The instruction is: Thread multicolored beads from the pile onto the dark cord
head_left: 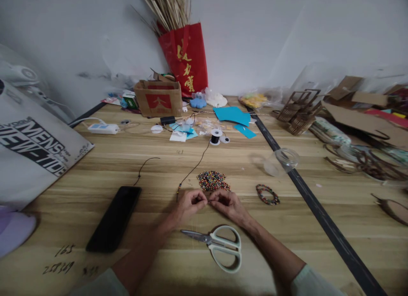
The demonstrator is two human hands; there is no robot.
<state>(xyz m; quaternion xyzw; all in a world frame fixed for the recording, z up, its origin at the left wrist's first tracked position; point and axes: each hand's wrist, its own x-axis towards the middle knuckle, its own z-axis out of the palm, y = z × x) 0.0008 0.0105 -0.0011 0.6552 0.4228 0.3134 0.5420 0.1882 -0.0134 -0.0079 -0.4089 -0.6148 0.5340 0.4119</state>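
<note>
My left hand [190,204] and my right hand [228,206] meet fingertip to fingertip, each closed in a pinch. A thin black cord [195,167] carrying a few small beads [179,188] runs from a spool [216,136] down to my left hand, which grips it. Whatever sits between my right fingertips is too small to make out. Just beyond the hands lies a pile of multicoloured beads [212,180]. Below them rest scissors [223,246] with pale green handles, blades pointing left. A beaded bracelet [267,195] lies right of my right hand.
A black phone [114,218] lies on the left, a short cord [145,165] beside it. Clear plastic containers [282,161] stand at right. Toward the wall are a cardboard box [158,98], a red bag [188,58], blue sheets [232,116] and a power strip [103,128].
</note>
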